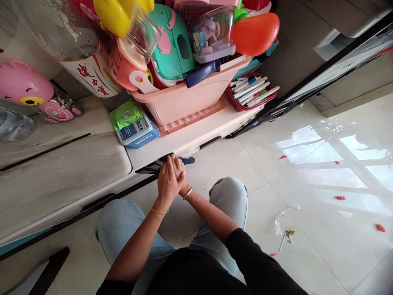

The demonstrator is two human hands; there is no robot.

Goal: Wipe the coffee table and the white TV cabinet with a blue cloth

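Note:
My left hand and my right hand are pressed together, palm towards palm, in front of the white cabinet edge. The fingers of both are closed. A gold bracelet circles my left wrist, and a silver bangle my right. Just past the fingertips, a dark blue, soft-looking piece of fabric shows on both sides of the hands. Whether they grip it or it lies behind them is hidden.
On the cabinet stand a pink bin of toys, a red basket of markers, a blue tin with a green packet, and a large clear bottle. Small red scraps and white sticks litter the tiled floor.

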